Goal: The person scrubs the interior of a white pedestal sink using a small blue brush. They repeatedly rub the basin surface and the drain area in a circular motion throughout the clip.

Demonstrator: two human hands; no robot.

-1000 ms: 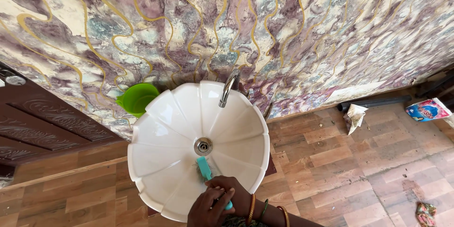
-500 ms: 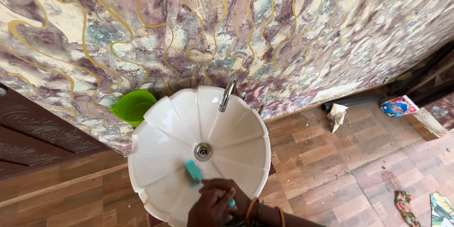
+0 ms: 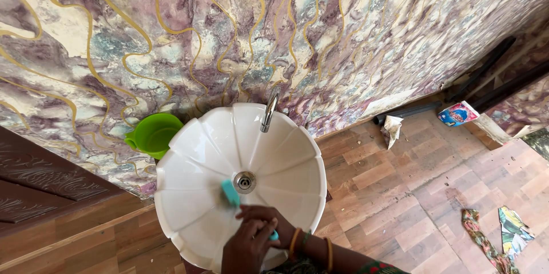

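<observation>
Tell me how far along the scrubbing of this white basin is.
Done: the white basin looks clean over most of its fluted surface, with no visible stains. In hand: both hands grip a teal brush, its head pressed beside the drain. Left: no water runs from the tap, so rinsing seems still to come.

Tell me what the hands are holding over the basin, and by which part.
A teal brush, held by its handle end; its head rests inside the white basin beside the drain. Which hand grips it cannot be told.
</observation>
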